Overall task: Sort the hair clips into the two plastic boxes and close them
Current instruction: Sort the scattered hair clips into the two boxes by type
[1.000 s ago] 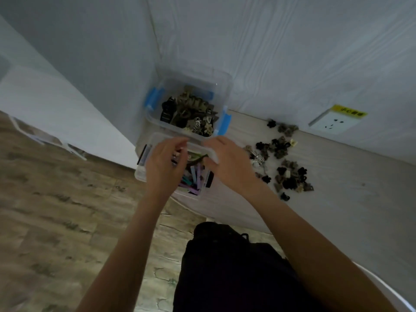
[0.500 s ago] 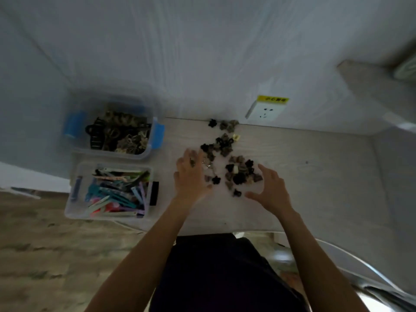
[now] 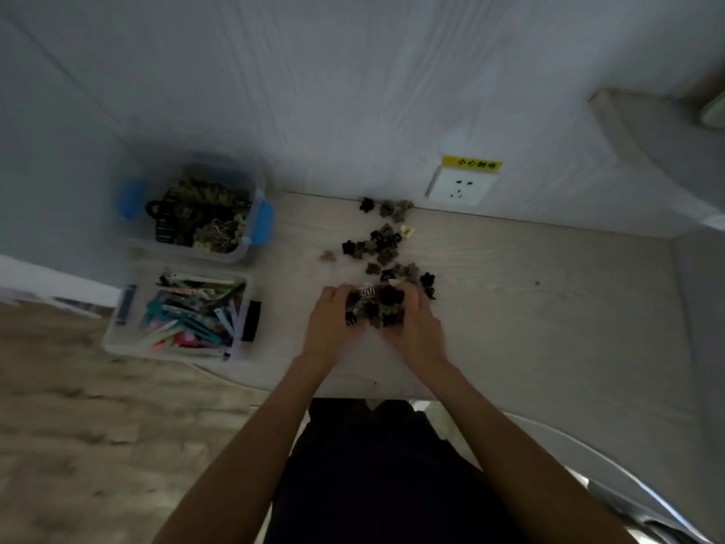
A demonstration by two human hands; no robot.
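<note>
Two clear plastic boxes stand open at the table's left end. The far box (image 3: 251, 251), with blue latches, holds dark claw clips. The near box (image 3: 113, 335) holds colourful long flat clips. A scatter of small dark and beige claw clips (image 3: 386, 245) lies on the table's middle, towards the wall. My left hand (image 3: 331, 327) and my right hand (image 3: 418, 331) cup a bunch of these claw clips (image 3: 376, 308) between them, fingers curled round the bunch from both sides.
The pale wooden table (image 3: 529, 308) meets a white wall with a socket (image 3: 459, 188) under a yellow label. A wooden floor lies to the left. No box lids are in view. A chair's curved edge (image 3: 612, 465) shows at the lower right.
My hands left the near box, went right to the loose clips and have closed together round a bunch of them. The view has swung right.
</note>
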